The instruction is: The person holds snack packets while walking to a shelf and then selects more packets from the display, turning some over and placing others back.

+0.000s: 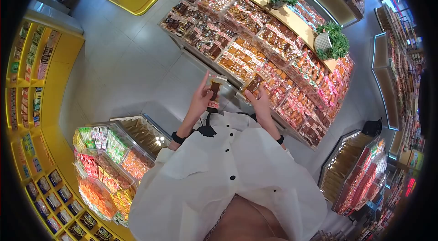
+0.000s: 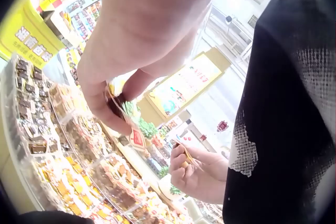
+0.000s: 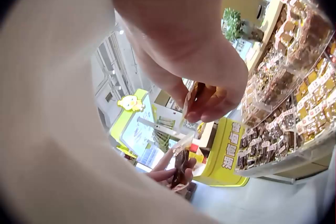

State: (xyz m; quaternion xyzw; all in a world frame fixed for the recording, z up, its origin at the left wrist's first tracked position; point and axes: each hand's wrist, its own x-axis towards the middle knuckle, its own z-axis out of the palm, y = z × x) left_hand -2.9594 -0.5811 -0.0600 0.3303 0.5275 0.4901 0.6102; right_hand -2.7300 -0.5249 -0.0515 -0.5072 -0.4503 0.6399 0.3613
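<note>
The left hand (image 1: pixel 199 100) grips a clear packet with dark brown contents (image 1: pixel 215 89) and a red-and-white label at its lower end. Across from it, the right hand (image 1: pixel 261 104) pinches another dark brown packet (image 1: pixel 253 84) near the edge of the sloped display. In the left wrist view the left hand (image 2: pixel 142 40) curls its fingers round its packet (image 2: pixel 137 139), with the right hand (image 2: pixel 202 174) beyond. The right wrist view shows the right hand (image 3: pixel 210 77) pinching its packet (image 3: pixel 190 100), partly hidden by fingers.
A large tiered display (image 1: pixel 237 56) of wrapped snacks slopes away ahead, with potted plants (image 1: pixel 335 42) on its wooden top board. Yellow shelving (image 1: pixel 59 63) curves along the left. Lower candy bins (image 1: pixel 98 168) stand at lower left, and another bin stand (image 1: pixel 360 181) at lower right.
</note>
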